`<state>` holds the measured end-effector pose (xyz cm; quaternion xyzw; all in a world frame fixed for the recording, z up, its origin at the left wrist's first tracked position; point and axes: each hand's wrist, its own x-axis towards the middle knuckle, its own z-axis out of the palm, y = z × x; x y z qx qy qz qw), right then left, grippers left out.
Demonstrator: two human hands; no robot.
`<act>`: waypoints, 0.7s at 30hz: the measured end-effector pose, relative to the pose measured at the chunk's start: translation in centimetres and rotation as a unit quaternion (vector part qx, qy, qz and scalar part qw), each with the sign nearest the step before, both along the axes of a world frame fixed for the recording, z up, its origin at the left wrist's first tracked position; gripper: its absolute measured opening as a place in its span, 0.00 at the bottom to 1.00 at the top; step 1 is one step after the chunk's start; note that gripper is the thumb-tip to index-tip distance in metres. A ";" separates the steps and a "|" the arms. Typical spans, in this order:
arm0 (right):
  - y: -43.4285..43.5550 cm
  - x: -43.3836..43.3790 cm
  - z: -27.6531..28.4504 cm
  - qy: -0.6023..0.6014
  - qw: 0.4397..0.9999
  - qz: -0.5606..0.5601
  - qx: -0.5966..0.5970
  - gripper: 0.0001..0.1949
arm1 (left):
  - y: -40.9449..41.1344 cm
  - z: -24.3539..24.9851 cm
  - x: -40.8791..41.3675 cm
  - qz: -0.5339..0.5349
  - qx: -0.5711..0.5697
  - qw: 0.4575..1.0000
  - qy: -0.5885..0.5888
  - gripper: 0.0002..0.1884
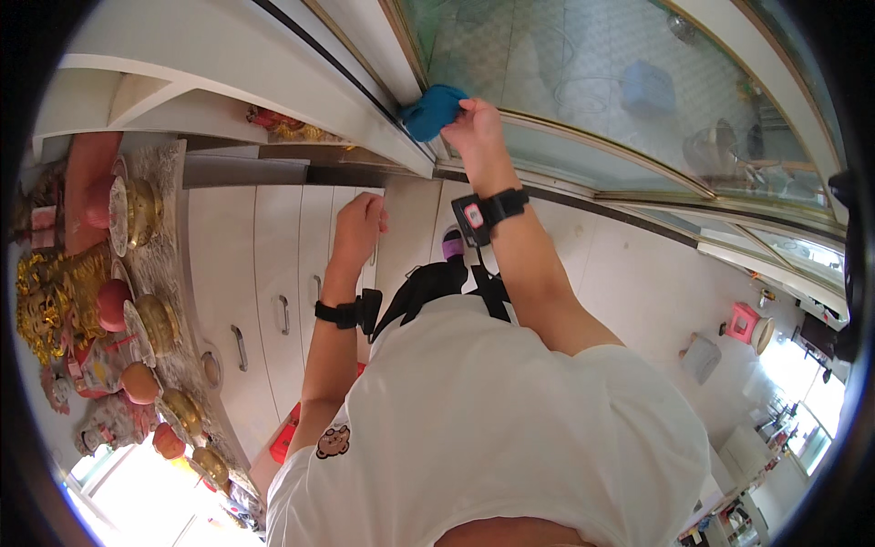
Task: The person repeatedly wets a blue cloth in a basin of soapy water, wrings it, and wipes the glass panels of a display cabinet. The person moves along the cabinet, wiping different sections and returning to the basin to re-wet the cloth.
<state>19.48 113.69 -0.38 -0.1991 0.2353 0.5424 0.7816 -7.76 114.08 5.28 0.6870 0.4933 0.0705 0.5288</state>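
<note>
My right hand [476, 130] is stretched out and grips a blue cloth [433, 109]. The cloth is bunched against the upright edge of a framed glass panel [547, 75], where the panel meets the white cabinet side [328, 89]. My left hand [360, 229] hangs lower, in front of the white cabinet doors [287, 225]. Its fingers are loosely curled, and nothing shows in them. Each wrist carries a black strapped device.
At left, a marble-patterned shelf [164, 205] bears gold figures [44, 301], brass bowls [154, 325] and fruit [114, 304]. A red object [284, 437] stands low beside the cabinet doors. Off to the right are a pink stool [742, 323] and a grey item [702, 359] on the pale floor.
</note>
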 end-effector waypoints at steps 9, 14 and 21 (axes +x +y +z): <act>-1.7 -0.1 13.9 -0.088 0.981 0.004 0.171 0.14 | -1.2 0.6 2.5 -0.030 0.006 0.999 -0.008 0.11; -4.2 -0.7 19.0 -0.175 0.956 -0.024 0.236 0.18 | -0.7 0.9 3.0 -0.055 0.025 0.998 -0.036 0.11; -9.0 -0.9 6.8 -0.300 0.948 0.085 0.068 0.14 | -0.1 5.6 7.0 -0.011 0.050 0.988 -0.146 0.12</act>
